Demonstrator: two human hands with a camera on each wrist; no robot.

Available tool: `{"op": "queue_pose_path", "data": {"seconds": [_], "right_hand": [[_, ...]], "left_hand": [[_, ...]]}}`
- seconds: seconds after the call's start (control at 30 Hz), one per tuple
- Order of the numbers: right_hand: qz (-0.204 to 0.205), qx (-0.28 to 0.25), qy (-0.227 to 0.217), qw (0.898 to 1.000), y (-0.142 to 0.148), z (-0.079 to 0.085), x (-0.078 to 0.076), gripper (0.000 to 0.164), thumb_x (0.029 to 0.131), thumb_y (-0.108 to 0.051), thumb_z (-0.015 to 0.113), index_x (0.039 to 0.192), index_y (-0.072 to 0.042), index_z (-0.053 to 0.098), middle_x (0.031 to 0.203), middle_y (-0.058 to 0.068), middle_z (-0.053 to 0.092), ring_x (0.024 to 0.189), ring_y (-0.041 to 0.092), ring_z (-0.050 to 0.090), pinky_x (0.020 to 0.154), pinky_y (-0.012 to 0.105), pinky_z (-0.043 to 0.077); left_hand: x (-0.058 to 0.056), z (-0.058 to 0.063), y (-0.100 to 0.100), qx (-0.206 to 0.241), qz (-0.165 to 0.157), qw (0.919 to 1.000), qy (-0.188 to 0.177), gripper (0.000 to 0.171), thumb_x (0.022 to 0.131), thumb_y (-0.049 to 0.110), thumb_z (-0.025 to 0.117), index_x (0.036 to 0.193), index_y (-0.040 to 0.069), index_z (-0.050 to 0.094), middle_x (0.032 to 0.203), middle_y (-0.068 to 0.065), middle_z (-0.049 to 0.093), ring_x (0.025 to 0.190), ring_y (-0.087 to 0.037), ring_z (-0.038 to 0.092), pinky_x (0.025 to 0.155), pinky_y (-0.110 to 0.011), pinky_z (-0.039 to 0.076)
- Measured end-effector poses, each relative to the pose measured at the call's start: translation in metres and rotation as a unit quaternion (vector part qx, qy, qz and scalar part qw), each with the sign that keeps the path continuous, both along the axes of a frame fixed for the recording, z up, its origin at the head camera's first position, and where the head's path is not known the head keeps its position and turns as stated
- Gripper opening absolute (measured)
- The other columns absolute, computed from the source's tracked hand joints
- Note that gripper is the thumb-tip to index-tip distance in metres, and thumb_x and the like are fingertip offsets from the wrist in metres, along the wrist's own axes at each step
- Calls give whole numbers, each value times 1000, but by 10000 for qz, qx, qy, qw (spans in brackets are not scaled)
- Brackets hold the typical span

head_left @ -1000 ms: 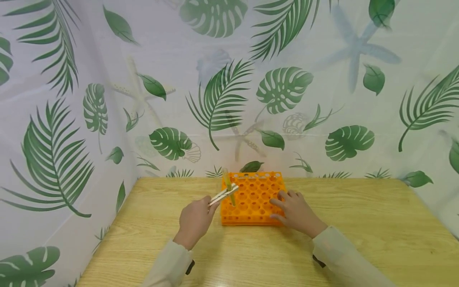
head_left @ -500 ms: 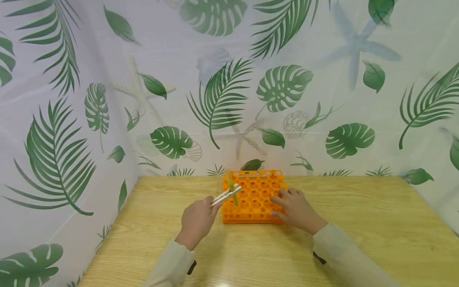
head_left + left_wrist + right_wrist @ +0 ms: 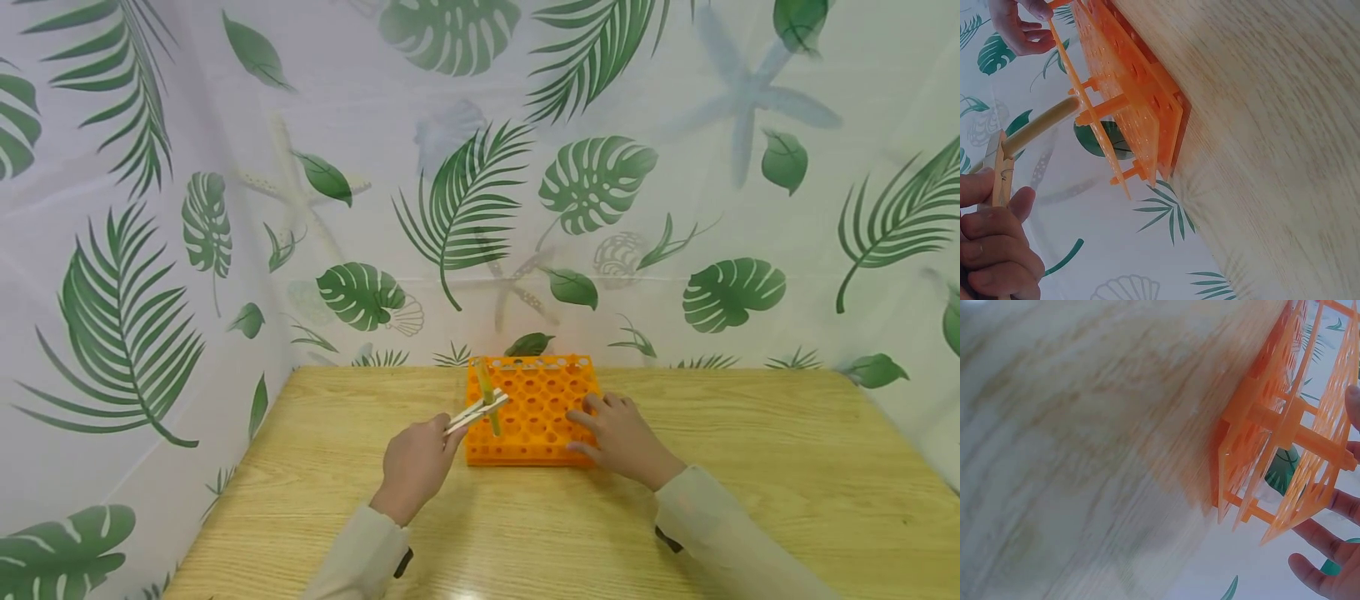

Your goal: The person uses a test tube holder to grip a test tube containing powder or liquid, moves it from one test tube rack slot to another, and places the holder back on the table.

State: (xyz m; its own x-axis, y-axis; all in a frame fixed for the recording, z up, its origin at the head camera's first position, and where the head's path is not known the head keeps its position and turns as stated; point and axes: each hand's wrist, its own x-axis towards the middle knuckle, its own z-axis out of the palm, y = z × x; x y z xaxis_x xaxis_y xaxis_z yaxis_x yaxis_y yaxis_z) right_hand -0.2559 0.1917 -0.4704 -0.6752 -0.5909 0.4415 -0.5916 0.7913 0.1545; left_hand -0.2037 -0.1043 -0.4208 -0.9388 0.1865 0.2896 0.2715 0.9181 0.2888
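Note:
My left hand [image 3: 417, 460] grips a pale wooden test tube holder [image 3: 477, 412], whose jaws clasp a test tube [image 3: 486, 390] with yellowish contents. The tube leans a little, over the left part of an orange test tube rack [image 3: 529, 455]. In the left wrist view, the tube's lower end [image 3: 1067, 110] is right at the rack's top plate [image 3: 1104, 145]. My right hand [image 3: 626, 442] rests at the rack's right side, fingers spread and slightly bent. The right wrist view shows its fingers [image 3: 1322, 540] at the edge of the top plate.
The rack has rows of round holes and stands in tiers on a wood-grain table [image 3: 517, 533]. Behind the table, a white sheet [image 3: 645, 100] printed with green leaves, starfish and shells covers the wall and left side.
My left hand has shifted slightly to the right, carrying the holder and tube a little further in over the rack. The right hand stays at the rack's right side.

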Motion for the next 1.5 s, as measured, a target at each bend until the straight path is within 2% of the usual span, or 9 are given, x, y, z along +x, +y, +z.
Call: {"op": "queue_pose_path", "data": {"seconds": [0.5,0.77,1.0,1.2,1.5], "right_hand": [[-3,-50,-96,9999,-1,-2,-1,41,77,-47,72,106,-19,65,95,8,57,76,27,49,66,44,44],[23,-99,-80,9999,-1,-2,-1,41,77,-47,72,105,-19,64,95,8,57,76,27,49,66,43,44],[-16,-72,-138,9999,-2,1,0,41,77,-46,72,106,-18,64,95,9,57,76,27,49,65,43,44],[-23,-41,-129,9999,-2,2,2,41,77,-46,72,106,-18,64,94,9,57,76,26,49,64,42,44],[-53,2,-138,9999,-1,0,-1,41,77,-47,71,106,-19,64,94,8,56,76,26,49,64,42,43]], "left_hand": [[3,-10,1,37,-11,9999,-150,29,94,35,56,83,9,59,48,3,41,36,-8,28,36,-20,21],[3,-14,3,39,-53,10000,27,28,93,34,57,82,8,59,47,3,39,36,-8,27,36,-19,20],[2,-18,5,13,31,9998,-173,32,93,37,56,94,6,65,48,4,40,37,-7,28,36,-20,21],[3,-20,5,-26,33,9999,-130,29,93,36,57,81,9,60,48,5,38,37,-7,27,36,-20,20],[3,-25,7,-160,15,9999,35,31,92,37,57,78,10,58,46,5,37,36,-6,26,35,-18,18]]}}
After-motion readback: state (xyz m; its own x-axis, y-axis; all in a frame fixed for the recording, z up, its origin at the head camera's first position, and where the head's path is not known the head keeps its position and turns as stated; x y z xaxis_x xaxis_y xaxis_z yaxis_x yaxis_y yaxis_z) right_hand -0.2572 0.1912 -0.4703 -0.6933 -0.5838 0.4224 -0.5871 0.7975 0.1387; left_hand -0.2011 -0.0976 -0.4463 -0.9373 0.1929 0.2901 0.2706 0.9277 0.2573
